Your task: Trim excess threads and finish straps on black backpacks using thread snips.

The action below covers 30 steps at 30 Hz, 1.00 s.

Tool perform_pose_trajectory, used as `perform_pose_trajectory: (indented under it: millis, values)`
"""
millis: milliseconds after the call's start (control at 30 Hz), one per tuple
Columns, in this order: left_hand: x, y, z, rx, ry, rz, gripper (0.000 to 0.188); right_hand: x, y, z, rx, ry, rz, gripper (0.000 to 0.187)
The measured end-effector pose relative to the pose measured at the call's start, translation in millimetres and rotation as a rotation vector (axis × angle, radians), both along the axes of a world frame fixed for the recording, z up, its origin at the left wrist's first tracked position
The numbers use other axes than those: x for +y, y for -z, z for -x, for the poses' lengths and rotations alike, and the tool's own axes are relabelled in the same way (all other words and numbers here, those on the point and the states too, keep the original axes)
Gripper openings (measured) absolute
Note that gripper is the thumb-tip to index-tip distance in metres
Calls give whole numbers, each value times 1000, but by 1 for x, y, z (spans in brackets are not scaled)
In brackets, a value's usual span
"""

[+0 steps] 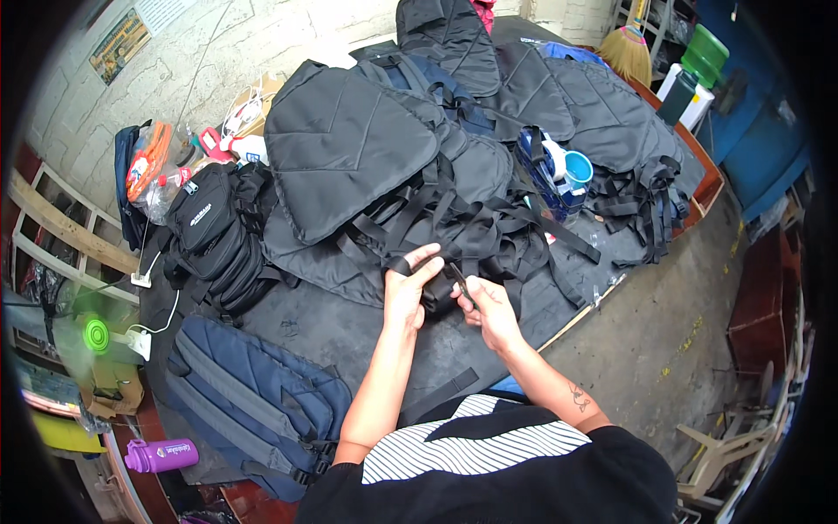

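Observation:
My left hand (405,293) is closed on a black webbing strap (397,265), its index finger and thumb reaching toward my right hand. In my right hand (491,313) is a slim dark tool (460,281) that looks like small thread snips, its tip close to the left fingertips. Both hands are over the near edge of a heap of tangled black straps (489,229). Behind the straps lie black quilted backpack panels (349,148), piled on one another. Exactly where the tool meets the strap is hard to make out.
A navy backpack (253,393) lies by my left forearm, with a purple bottle (162,456) beside it. Farther back are a black backpack (214,227) and a blue container with a cup (576,168). A green fan (96,334) is at left; the table's edge (580,313) runs along the right.

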<state>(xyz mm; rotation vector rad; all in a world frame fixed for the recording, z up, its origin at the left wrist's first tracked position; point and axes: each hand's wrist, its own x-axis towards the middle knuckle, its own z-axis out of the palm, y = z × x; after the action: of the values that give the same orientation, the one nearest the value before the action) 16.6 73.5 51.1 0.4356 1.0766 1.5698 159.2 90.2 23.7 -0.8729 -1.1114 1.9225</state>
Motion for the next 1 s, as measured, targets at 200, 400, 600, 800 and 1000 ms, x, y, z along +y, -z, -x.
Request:
perform_pose_trajectory:
  millis: [200, 400, 600, 800, 1000]
  values:
    - [9, 9, 0, 889, -192, -77, 23, 5, -9, -13, 84, -149, 162, 41]
    - [15, 3, 0, 1081, -211, -282, 18, 2, -1, -13, 6, -178, 212, 42]
    - [11, -2, 5, 556, 129, -37, 26, -2, -6, -15, -31, -151, 298, 42]
    - [4, 0, -2, 1055, 45, -78, 37, 0, -10, -18, 148, -271, 582, 39]
    - [7, 2, 3, 869, 137, -82, 27, -4, -5, -15, 207, -246, 586, 38]
